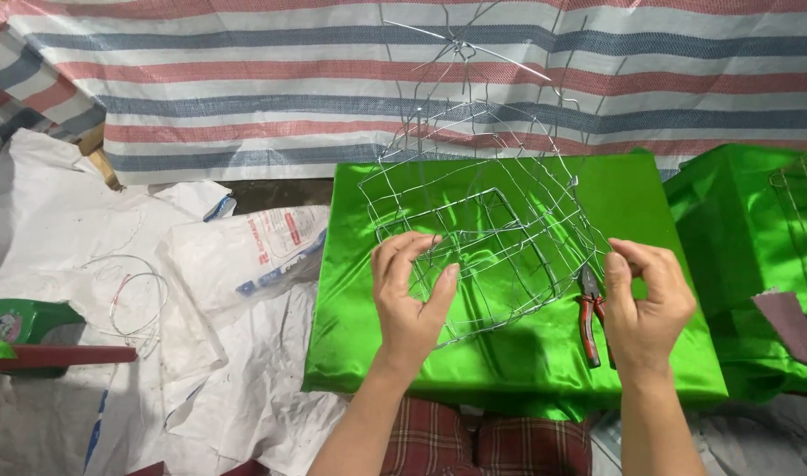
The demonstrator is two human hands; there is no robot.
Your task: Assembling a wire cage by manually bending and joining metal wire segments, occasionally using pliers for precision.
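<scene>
A wire frame basket (483,189) of thin silver wire stands tilted over a shiny green cloth-covered block (368,335). My left hand (410,295) grips the frame's lower left wires, fingers curled through the mesh. My right hand (643,300) pinches a wire at the frame's right edge. Loose wire ends stick up from the frame's top against the striped backdrop. Red-handled pliers (588,317) lie on the green cloth just left of my right hand, partly behind it.
A second green-covered block (729,211) with another wire frame (804,211) sits at the right. White woven sacks (245,251) and a coil of wire (135,295) lie at the left, near a green box (20,322). A striped tarp (245,79) hangs behind.
</scene>
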